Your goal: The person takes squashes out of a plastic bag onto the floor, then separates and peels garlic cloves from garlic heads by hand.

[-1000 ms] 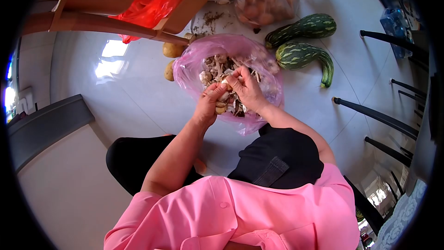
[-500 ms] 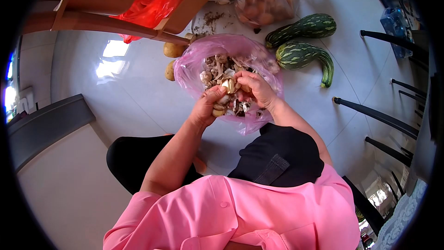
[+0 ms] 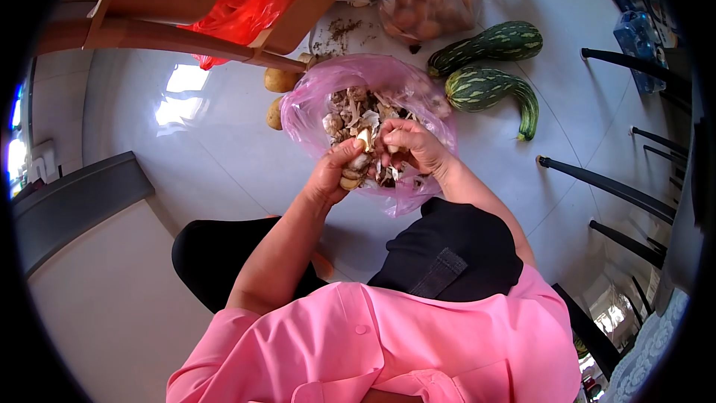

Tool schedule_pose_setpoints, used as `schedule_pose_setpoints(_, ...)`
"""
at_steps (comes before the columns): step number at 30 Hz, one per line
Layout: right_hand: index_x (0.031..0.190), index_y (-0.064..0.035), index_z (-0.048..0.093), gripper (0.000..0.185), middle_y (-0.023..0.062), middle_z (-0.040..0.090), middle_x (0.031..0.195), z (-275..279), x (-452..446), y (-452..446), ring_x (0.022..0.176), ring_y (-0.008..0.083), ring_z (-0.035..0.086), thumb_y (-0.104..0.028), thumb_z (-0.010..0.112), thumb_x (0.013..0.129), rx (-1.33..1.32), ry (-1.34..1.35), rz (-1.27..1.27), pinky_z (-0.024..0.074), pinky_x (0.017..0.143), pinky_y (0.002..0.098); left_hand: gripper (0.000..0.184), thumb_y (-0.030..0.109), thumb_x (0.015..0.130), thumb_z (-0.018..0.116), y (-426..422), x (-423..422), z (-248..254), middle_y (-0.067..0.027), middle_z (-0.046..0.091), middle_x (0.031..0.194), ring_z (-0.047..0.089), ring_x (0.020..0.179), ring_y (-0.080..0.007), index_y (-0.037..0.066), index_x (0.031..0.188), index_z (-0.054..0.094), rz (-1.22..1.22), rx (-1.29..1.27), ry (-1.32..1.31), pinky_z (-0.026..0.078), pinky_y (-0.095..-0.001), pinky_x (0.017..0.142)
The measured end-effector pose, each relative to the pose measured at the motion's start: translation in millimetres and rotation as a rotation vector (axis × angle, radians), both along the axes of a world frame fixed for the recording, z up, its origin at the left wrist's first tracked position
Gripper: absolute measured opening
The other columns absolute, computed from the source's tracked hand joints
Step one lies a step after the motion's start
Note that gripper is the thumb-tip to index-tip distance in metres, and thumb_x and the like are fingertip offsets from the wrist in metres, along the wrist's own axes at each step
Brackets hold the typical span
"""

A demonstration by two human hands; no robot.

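Note:
An open pink plastic bag lies on the floor in front of me, with garlic heads and loose dry garlic skins in it. Over its near side, my left hand is closed on a pale garlic clove, pinched at the thumb tip. More garlic sits lower in that hand, against the fingers. Just to the right, my right hand has its fingers curled together, a small gap from the clove. Whatever is between those fingertips is hidden.
Two striped green squashes lie right of the bag. Behind it are a bag of round brown items and a red plastic bag by a wooden chair. Potatoes lie at left, black furniture legs at right.
My right hand has drawn slightly right, away from the clove that both hands were touching. The clove in my left hand now shows more plainly. My left hand stays nearly in place.

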State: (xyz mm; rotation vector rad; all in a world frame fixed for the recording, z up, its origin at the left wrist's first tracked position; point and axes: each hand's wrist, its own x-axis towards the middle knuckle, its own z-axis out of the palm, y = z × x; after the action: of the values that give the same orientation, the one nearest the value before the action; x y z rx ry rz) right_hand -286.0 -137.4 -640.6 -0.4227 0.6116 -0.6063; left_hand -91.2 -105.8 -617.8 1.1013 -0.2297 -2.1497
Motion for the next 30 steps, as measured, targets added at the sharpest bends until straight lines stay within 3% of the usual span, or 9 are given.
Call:
schedule_pose_setpoints(5,0.1,-0.0047,0.059,0.016,0.0018,0.059,0.083,5.1,-2.5,-0.9,0.056,0.0043,0.05,-0.017,0.059,0.09,0.068,-0.037,-0.1,0.0368,0.046,0.0157,0.03,0.025,0.088,0.059,2.5,6.0,-6.4,-0.0102,0.063,0.086,0.062,0.071,-0.0202,0.0,0.106,0.058,-0.024,0.042,0.047,0.053,-0.0301,0.066)
schedule_pose_setpoints(8,0.099,-0.0057,0.059,0.016,-0.0013,0.059,0.079,9.2,-1.5,-5.8,0.055,0.0017,0.047,-0.017,0.062,0.088,-0.029,0.054,0.006,0.0345,0.046,0.0152,0.03,0.024,0.087,0.061,1.6,6.3,-4.4,-0.0104,0.063,0.084,0.062,0.069,-0.0207,0.0,0.105,0.058,-0.043,0.062,0.056,0.053,-0.0305,0.065)
schedule_pose_setpoints(11,0.097,-0.0063,0.061,0.016,-0.0046,0.057,0.072,9.3,2.5,-7.6,0.054,-0.0002,0.043,-0.017,0.065,0.087,-0.207,0.244,0.042,0.0319,0.046,0.015,0.03,0.024,0.087,0.063,1.2,2.8,-0.5,-0.0101,0.063,0.083,0.062,0.068,-0.0205,0.0,0.105,0.058,-0.049,0.086,0.049,0.053,-0.0307,0.065)
schedule_pose_setpoints(16,0.087,-0.0045,0.066,0.012,-0.0053,0.056,0.066,6.8,10.4,-5.4,0.052,0.0008,0.045,-0.016,0.067,0.086,-0.513,0.601,-0.149,0.0337,0.046,0.0166,0.03,0.025,0.085,0.065,0.8,-3.2,-2.4,-0.0082,0.063,0.082,0.062,0.067,-0.0191,0.002,0.103,0.058,0.035,0.082,-0.002,0.052,-0.0294,0.062)
schedule_pose_setpoints(19,0.079,-0.0035,0.065,0.01,-0.0032,0.051,0.053,15.7,13.1,-4.7,0.046,0.0031,0.045,-0.012,0.066,0.084,-0.521,0.624,-0.188,0.0342,0.043,0.0205,0.026,0.024,0.085,0.066,-1.6,-2.0,-5.9,-0.0068,0.062,0.08,0.062,0.067,-0.0181,0.003,0.1,0.059,-0.028,0.031,-0.184,0.05,-0.0278,0.06)
schedule_pose_setpoints(22,0.086,-0.003,0.065,0.012,-0.003,0.057,0.067,12.7,8.1,-6.5,0.05,0.0025,0.047,-0.015,0.067,0.085,-0.395,0.525,-0.169,0.0366,0.044,0.0182,0.023,0.022,0.084,0.066,-2.3,-1.4,-3.6,-0.0063,0.062,0.077,0.061,0.066,-0.0175,0.003,0.096,0.059,0.016,0.09,-0.211,0.049,-0.0268,0.058)
schedule_pose_setpoints(25,0.085,-0.0032,0.064,0.013,-0.0026,0.057,0.066,9.6,3.4,-7.8,0.049,0.0031,0.047,-0.016,0.067,0.085,-0.275,0.378,-0.162,0.0354,0.043,0.0182,0.022,0.02,0.084,0.065,-0.3,2.1,-5.7,-0.0061,0.062,0.077,0.061,0.065,-0.0178,0.003,0.096,0.06,-0.014,0.085,-0.116,0.049,-0.0275,0.059)
schedule_pose_setpoints(27,0.084,-0.0034,0.064,0.013,-0.0025,0.056,0.065,5.8,2.2,-8.3,0.049,0.0032,0.047,-0.016,0.068,0.085,-0.257,0.345,-0.158,0.0349,0.043,0.0179,0.027,0.02,0.085,0.063,1.2,3.3,-7.4,-0.0089,0.063,0.086,0.062,0.071,-0.0193,0.003,0.104,0.058,-0.021,0.09,-0.072,0.052,-0.0282,0.063)
schedule_pose_setpoints(30,0.083,-0.0036,0.062,0.013,-0.0028,0.055,0.063,5.7,2.9,-7.1,0.048,0.0032,0.047,-0.015,0.068,0.085,-0.253,0.347,-0.146,0.0344,0.042,0.0176,0.029,0.021,0.085,0.063,0.5,0.0,-6.6,-0.0092,0.063,0.089,0.062,0.071,-0.0193,0.002,0.105,0.057,0.064,0.168,-0.146,0.052,-0.0289,0.062)
